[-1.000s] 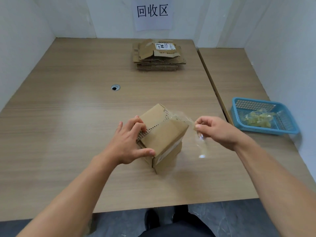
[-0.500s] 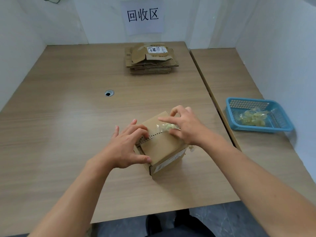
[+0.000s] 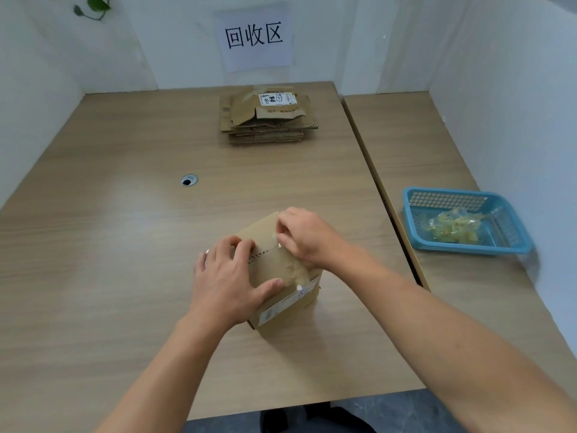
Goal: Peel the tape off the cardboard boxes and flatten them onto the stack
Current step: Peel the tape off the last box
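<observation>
The cardboard box (image 3: 272,266) stands in the near half of the tabletop (image 3: 125,245), between its middle and its right edge, turned so that one corner points to the person. It is a small brown box, not yet flattened. A dark dotted line runs across its top at the seam, and a white label (image 3: 281,307) sits on the near side face.

The left hand (image 3: 228,278) holds the box: the fingers are curled over the top and the thumb presses along the near upper edge. The right hand (image 3: 307,237) pinches the tape (image 3: 295,271) with thumb and fingertips at the seam. A loose part of the clear, yellowish tape hangs crumpled under this hand.

The step in hand is, I think, to pull off the rest of the tape. It goes well if the pull is low and along the seam, slow and even, so the strip comes off in one piece and does not tear the paper surface. The left hand should press the box down close to the place of peeling, or the light box will lift.

The stack (image 3: 268,120) of flattened boxes lies at the far edge of the tabletop. A blue basket (image 3: 468,246) with tape scraps (image 3: 452,228) stands on the neighbouring tabletop to the right, and the loose tape probably belongs there.
</observation>
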